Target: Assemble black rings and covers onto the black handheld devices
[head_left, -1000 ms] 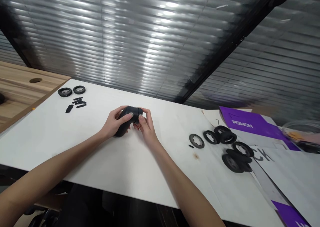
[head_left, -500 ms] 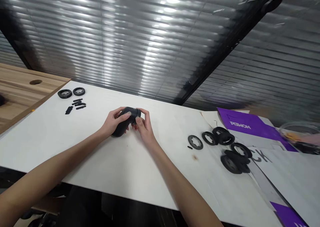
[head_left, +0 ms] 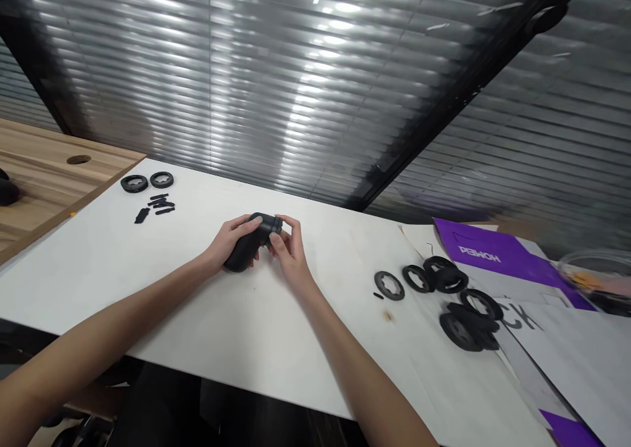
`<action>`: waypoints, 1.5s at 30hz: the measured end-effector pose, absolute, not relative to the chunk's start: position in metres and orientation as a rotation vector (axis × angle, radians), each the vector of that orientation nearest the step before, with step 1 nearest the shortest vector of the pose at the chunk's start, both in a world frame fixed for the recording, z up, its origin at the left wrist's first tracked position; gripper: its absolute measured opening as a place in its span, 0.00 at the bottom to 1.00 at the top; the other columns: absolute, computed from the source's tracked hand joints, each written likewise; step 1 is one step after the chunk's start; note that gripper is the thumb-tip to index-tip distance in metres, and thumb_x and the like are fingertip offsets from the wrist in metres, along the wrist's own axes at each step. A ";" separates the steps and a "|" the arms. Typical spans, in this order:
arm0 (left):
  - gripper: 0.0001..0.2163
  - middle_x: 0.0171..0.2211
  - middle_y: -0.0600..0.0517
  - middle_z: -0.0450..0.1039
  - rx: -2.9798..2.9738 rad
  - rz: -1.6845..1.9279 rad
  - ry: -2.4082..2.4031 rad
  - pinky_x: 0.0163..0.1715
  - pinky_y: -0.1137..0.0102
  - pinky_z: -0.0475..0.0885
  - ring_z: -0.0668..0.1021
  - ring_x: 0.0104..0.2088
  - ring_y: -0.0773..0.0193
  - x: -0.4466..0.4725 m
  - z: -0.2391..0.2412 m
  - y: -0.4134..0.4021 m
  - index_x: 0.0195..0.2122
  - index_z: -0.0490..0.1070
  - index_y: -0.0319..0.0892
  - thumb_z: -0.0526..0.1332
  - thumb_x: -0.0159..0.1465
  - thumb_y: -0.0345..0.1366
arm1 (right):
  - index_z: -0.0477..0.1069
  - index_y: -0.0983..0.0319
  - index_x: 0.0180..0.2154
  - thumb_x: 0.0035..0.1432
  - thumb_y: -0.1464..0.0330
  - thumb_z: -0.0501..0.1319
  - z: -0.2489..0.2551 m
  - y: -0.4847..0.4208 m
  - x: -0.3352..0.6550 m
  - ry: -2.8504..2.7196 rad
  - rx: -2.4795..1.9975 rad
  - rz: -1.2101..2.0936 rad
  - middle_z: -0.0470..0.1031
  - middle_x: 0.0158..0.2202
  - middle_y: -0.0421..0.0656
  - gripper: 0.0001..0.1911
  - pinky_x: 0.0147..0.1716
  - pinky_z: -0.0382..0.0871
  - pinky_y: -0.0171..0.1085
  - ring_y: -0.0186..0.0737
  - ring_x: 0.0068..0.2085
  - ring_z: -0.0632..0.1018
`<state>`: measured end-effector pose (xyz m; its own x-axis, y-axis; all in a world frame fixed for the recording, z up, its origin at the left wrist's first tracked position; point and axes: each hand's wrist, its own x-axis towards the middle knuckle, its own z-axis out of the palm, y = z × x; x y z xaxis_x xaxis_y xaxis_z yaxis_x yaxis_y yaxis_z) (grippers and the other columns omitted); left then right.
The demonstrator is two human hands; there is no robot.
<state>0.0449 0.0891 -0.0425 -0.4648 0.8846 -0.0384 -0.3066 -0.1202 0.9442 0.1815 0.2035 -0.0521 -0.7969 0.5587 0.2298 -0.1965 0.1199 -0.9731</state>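
A black cylindrical part [head_left: 246,250] rests with one end on the white table [head_left: 148,269] at its middle. My left hand [head_left: 227,242] wraps around its body, fingers closed on it. My right hand [head_left: 287,250] pinches the ringed upper end of the same part, fingers curled against it. Both forearms reach in from the bottom edge.
Several black rings [head_left: 444,296] lie scattered to the right, near a purple box [head_left: 488,253] and white sheets. Two black rings [head_left: 145,182] and small black pieces [head_left: 155,205] sit at the far left. A wooden desk [head_left: 34,171] adjoins on the left. A clear container [head_left: 599,279] stands far right.
The hands keep their hold on the black part with only slight finger shifts. The view has drifted a little.
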 end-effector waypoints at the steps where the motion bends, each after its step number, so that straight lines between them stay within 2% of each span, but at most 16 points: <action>1: 0.29 0.29 0.48 0.78 0.709 1.726 1.263 0.15 0.68 0.76 0.79 0.21 0.58 0.045 -0.043 0.089 0.39 0.75 0.41 0.76 0.57 0.63 | 0.63 0.52 0.54 0.63 0.40 0.68 -0.052 0.204 0.181 -1.839 -0.362 1.732 0.71 0.31 0.34 0.32 0.38 0.68 0.41 0.41 0.35 0.75; 4: 0.27 0.30 0.47 0.79 0.715 1.730 1.285 0.16 0.68 0.77 0.80 0.22 0.58 0.046 -0.044 0.089 0.40 0.75 0.41 0.75 0.60 0.62 | 0.63 0.52 0.53 0.63 0.39 0.67 -0.054 0.205 0.179 -1.831 -0.400 1.738 0.68 0.28 0.32 0.32 0.36 0.66 0.40 0.40 0.32 0.72; 17: 0.24 0.29 0.50 0.79 0.884 1.761 1.375 0.19 0.70 0.77 0.80 0.23 0.60 0.051 -0.043 0.084 0.49 0.79 0.41 0.74 0.65 0.57 | 0.61 0.53 0.52 0.65 0.37 0.63 -0.055 0.204 0.180 -1.782 -0.465 1.898 0.67 0.27 0.32 0.31 0.33 0.61 0.39 0.38 0.29 0.70; 22: 0.24 0.30 0.51 0.79 0.908 1.777 1.371 0.20 0.69 0.78 0.80 0.24 0.60 0.050 -0.044 0.083 0.50 0.79 0.41 0.74 0.66 0.57 | 0.61 0.53 0.51 0.62 0.38 0.67 -0.054 0.204 0.178 -1.713 -0.443 1.986 0.67 0.28 0.31 0.33 0.34 0.62 0.39 0.37 0.28 0.69; 31: 0.24 0.30 0.51 0.79 0.957 1.773 1.427 0.22 0.67 0.78 0.80 0.23 0.59 0.050 -0.045 0.080 0.51 0.79 0.42 0.73 0.66 0.57 | 0.62 0.53 0.48 0.57 0.37 0.70 -0.058 0.207 0.175 -1.636 -0.405 2.091 0.69 0.25 0.30 0.35 0.29 0.59 0.37 0.35 0.24 0.70; 34: 0.25 0.29 0.50 0.79 0.928 1.791 1.429 0.22 0.66 0.78 0.80 0.23 0.58 0.048 -0.046 0.083 0.49 0.78 0.42 0.75 0.64 0.57 | 0.63 0.53 0.50 0.56 0.36 0.70 -0.060 0.206 0.171 -1.585 -0.445 2.110 0.67 0.23 0.28 0.36 0.28 0.58 0.36 0.34 0.23 0.69; 39: 0.28 0.30 0.50 0.79 0.665 1.869 1.317 0.21 0.66 0.77 0.80 0.22 0.57 0.043 -0.050 0.092 0.46 0.72 0.43 0.76 0.60 0.60 | 0.64 0.53 0.59 0.59 0.39 0.70 -0.055 0.201 0.172 -1.597 -0.466 2.118 0.74 0.25 0.31 0.38 0.30 0.66 0.36 0.37 0.26 0.73; 42: 0.30 0.34 0.47 0.80 0.498 1.895 1.173 0.29 0.62 0.81 0.83 0.29 0.53 0.040 -0.052 0.095 0.46 0.72 0.42 0.73 0.61 0.64 | 0.67 0.53 0.60 0.60 0.44 0.72 -0.052 0.199 0.174 -1.601 -0.476 2.077 0.76 0.30 0.33 0.36 0.31 0.70 0.37 0.38 0.31 0.77; 45: 0.30 0.39 0.42 0.81 0.434 1.939 0.996 0.44 0.55 0.84 0.86 0.43 0.44 0.039 -0.050 0.095 0.49 0.76 0.40 0.69 0.63 0.64 | 0.69 0.52 0.58 0.57 0.46 0.75 -0.052 0.200 0.174 -1.559 -0.486 2.012 0.79 0.40 0.39 0.34 0.33 0.75 0.38 0.41 0.39 0.81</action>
